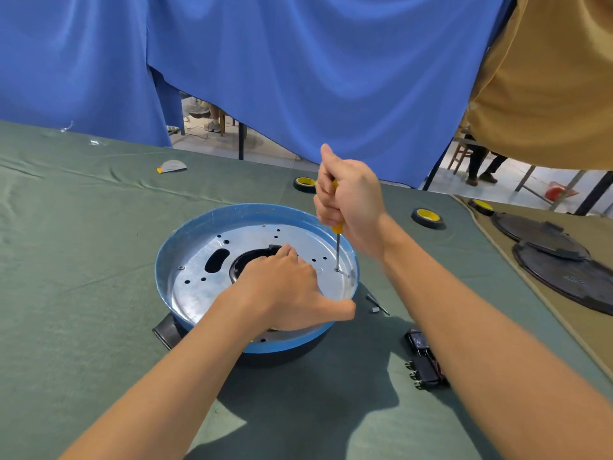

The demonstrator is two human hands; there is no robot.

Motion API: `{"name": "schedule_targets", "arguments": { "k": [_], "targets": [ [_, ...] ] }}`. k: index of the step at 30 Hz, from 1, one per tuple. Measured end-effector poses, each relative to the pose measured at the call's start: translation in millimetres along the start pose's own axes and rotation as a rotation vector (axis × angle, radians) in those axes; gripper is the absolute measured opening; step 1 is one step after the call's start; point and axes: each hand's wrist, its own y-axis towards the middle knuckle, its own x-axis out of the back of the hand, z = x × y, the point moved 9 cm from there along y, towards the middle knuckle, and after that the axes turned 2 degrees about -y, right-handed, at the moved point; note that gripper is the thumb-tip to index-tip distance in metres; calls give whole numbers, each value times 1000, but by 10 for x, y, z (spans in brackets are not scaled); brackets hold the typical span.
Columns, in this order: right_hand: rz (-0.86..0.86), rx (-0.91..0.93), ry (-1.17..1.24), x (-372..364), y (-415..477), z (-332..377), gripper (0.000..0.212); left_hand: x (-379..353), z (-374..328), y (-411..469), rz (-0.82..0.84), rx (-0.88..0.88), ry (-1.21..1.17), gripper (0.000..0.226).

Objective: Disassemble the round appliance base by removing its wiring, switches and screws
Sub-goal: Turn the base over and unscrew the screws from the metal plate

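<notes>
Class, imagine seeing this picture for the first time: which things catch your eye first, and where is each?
The blue-rimmed round appliance base sits centre on the green cloth, silver plate up. Over its right side the right hand grips a yellow-handled screwdriver upright, tip on a screw near the rim, while the left hand rests on the plate. A blue curtain hangs behind.
</notes>
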Motion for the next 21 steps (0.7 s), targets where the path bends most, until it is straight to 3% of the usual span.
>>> {"name": "schedule_targets", "arguments": {
  "k": [4,7,11,14,18,21],
  "targets": [
    [-310,-140,-54,289,23,-98,44,-3,9,-6,5,-3,13,72],
    [-356,-249,-11,310,-9,-183,45,9,-2,-9,-9,-10,6,74],
    [-418,-159,41,342,-21,-161,48,1,6,-4,-1,-4,4,74],
    [-225,-113,-8,210,37,-137,47,2,-3,5,5,-7,9,72],
    [268,-132,-20,-97,1,-104,55,27,-15,-19,25,0,-11,62],
    [393,-107,-37,-132,-44,-67,55,19,-15,-26,94,10,-17,64]
  ]
}}
